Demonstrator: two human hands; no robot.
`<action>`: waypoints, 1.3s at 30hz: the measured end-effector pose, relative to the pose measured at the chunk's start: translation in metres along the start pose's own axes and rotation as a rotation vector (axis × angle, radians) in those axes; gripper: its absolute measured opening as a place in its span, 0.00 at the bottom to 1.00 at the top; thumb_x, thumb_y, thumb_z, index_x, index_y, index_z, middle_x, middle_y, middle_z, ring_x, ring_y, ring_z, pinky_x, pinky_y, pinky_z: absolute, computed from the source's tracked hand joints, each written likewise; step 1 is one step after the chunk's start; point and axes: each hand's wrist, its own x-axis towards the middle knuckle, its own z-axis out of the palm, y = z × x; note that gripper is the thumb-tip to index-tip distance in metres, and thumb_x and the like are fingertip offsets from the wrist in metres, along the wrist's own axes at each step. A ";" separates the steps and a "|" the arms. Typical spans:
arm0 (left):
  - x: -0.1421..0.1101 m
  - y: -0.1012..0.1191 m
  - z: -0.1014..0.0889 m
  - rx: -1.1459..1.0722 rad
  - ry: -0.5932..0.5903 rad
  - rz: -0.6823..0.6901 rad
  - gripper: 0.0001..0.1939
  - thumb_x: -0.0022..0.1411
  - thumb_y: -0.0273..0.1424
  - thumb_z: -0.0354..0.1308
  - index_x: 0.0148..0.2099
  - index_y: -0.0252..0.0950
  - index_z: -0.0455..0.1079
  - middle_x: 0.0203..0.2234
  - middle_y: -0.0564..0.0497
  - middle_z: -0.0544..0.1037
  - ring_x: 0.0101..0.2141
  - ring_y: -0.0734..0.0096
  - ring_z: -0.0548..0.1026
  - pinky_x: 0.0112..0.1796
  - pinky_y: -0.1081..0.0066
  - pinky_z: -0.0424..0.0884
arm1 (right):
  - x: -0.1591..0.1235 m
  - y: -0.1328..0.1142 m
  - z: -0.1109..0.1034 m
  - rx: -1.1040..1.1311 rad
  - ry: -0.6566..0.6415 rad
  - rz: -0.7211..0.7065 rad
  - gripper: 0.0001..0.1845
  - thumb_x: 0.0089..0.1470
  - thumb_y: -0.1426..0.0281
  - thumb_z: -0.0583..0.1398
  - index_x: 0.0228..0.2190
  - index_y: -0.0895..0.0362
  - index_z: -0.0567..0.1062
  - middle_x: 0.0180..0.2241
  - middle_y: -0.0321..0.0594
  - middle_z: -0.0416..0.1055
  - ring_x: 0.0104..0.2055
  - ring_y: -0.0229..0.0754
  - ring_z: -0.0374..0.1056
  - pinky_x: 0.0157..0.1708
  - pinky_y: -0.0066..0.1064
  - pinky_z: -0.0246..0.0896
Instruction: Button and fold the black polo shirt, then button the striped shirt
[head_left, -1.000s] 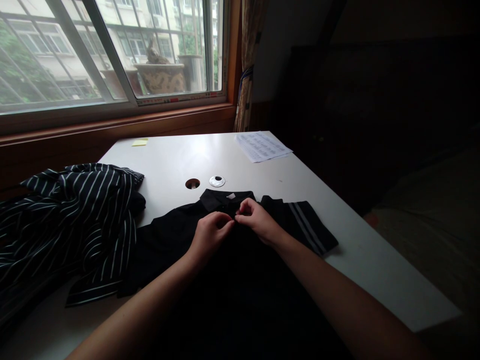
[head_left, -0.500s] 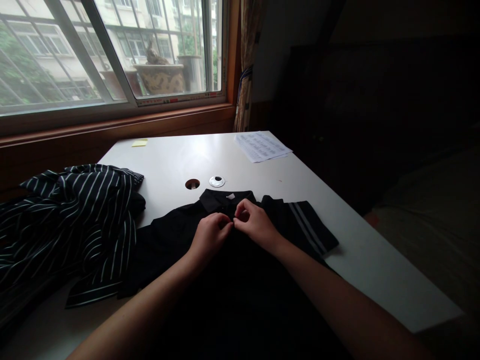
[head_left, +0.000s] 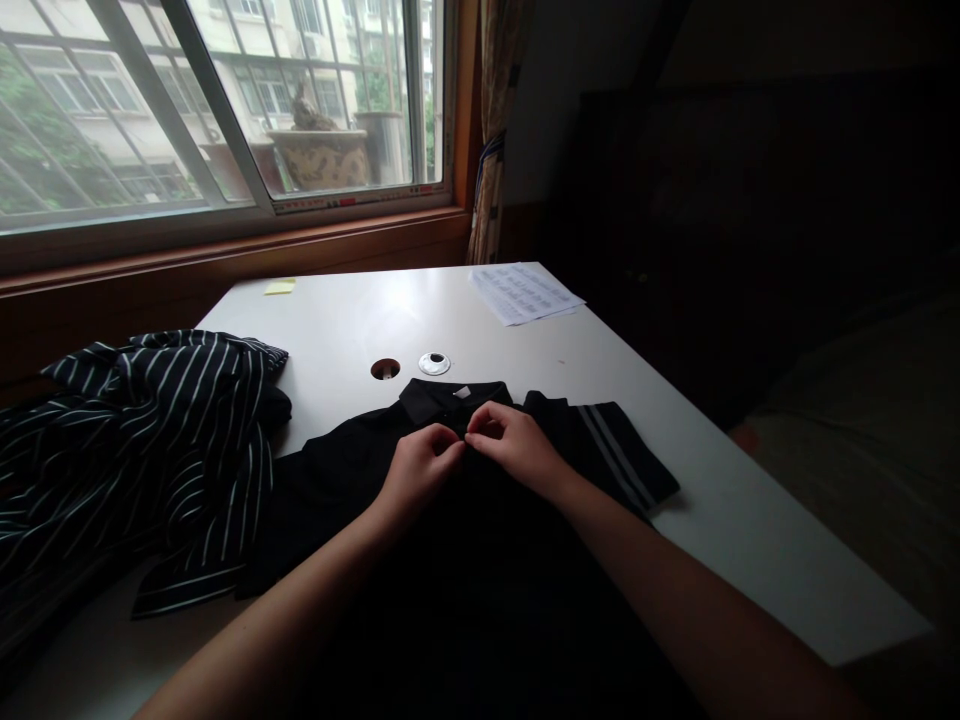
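Observation:
A black collared shirt (head_left: 345, 447) lies spread on the white table, its collar toward the window and a small pale label inside the neck. Grey stripes band its right sleeve. Just below the collar, my left hand (head_left: 421, 465) pinches the front of the shirt, thumb and forefinger together. My right hand (head_left: 517, 445) meets it there, also in a pinch on the shirt front, its fingers curled. The fingertips of both hands almost touch. Whatever small part of the placket lies between them is too dark to make out.
A heap of black-and-white striped cloth (head_left: 172, 430) lies at the left, against the shirt's sleeve. On the white table (head_left: 337, 310) are a round hole (head_left: 385, 369), a silver round cap (head_left: 434, 363), printed papers (head_left: 525, 292) and a yellow note (head_left: 280, 286). A window (head_left: 337, 100) stands behind.
Both hands stay at the shirt front below the collar. The right hand has shifted very slightly and its fingers lie a little flatter; the shirt has hardly moved.

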 end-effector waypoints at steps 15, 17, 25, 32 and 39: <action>0.012 -0.003 -0.010 -0.510 -0.199 -0.285 0.08 0.54 0.31 0.63 0.33 0.31 0.74 0.20 0.52 0.74 0.22 0.77 0.70 0.27 0.76 0.64 | 0.005 0.013 -0.015 0.125 -0.306 -0.124 0.17 0.51 0.71 0.64 0.45 0.52 0.77 0.39 0.38 0.70 0.41 0.41 0.70 0.43 0.35 0.68; 0.011 -0.002 -0.010 -0.538 -0.202 -0.291 0.08 0.54 0.32 0.63 0.33 0.31 0.74 0.20 0.52 0.74 0.21 0.77 0.69 0.27 0.76 0.64 | 0.006 0.012 -0.020 -0.026 -0.309 -0.222 0.15 0.53 0.70 0.64 0.44 0.51 0.78 0.38 0.38 0.69 0.39 0.41 0.70 0.42 0.35 0.67; 0.011 -0.003 -0.011 -0.511 -0.238 -0.248 0.08 0.54 0.33 0.63 0.33 0.31 0.74 0.20 0.52 0.74 0.22 0.76 0.70 0.27 0.75 0.65 | 0.006 0.016 -0.019 -0.233 -0.272 -0.407 0.12 0.57 0.71 0.60 0.43 0.49 0.78 0.39 0.39 0.71 0.37 0.41 0.68 0.40 0.34 0.64; 0.007 -0.004 -0.006 -0.376 -0.172 -0.179 0.09 0.56 0.34 0.62 0.35 0.33 0.72 0.22 0.52 0.76 0.24 0.72 0.74 0.29 0.73 0.69 | 0.004 0.022 -0.014 -0.292 -0.217 -0.476 0.10 0.59 0.71 0.57 0.39 0.49 0.78 0.36 0.40 0.70 0.34 0.41 0.67 0.36 0.32 0.63; 0.003 -0.002 -0.003 -0.133 -0.096 -0.018 0.08 0.62 0.35 0.57 0.37 0.36 0.71 0.23 0.54 0.76 0.24 0.70 0.75 0.29 0.73 0.68 | 0.003 0.024 -0.013 -0.274 -0.201 -0.487 0.10 0.59 0.70 0.57 0.38 0.49 0.79 0.35 0.41 0.70 0.35 0.43 0.66 0.37 0.35 0.63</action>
